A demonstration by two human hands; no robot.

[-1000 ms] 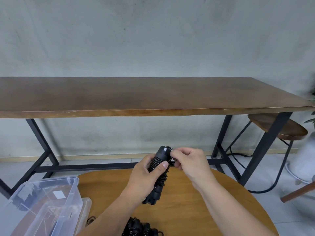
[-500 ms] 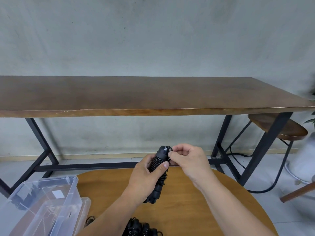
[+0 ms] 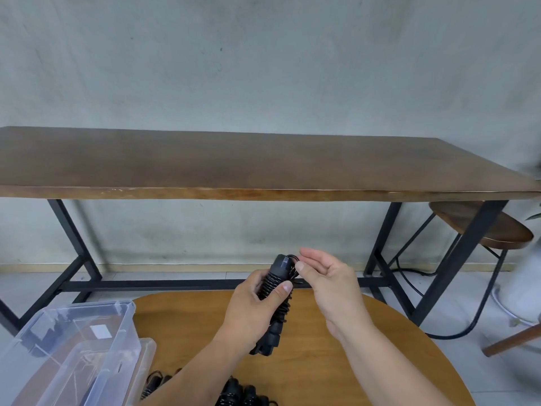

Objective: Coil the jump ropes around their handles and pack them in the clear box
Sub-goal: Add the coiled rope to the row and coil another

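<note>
Black cord is wound tight round a pair of handles, and this bundled jump rope point(image 3: 275, 300) is held upright above the round wooden table point(image 3: 322, 361). Her or his left hand point(image 3: 251, 309) grips it about the middle, thumb across the coils. At the top end, the right hand point(image 3: 328, 279) has its fingers loosely spread, thumb and fingertips just touching the small loop of cord there, not clearly pinching it. More coiled ropes point(image 3: 234, 395) lie at the near table edge. At the left stands the clear box point(image 3: 117, 326), open. Behind is a long wooden bench point(image 3: 263, 165).
</note>
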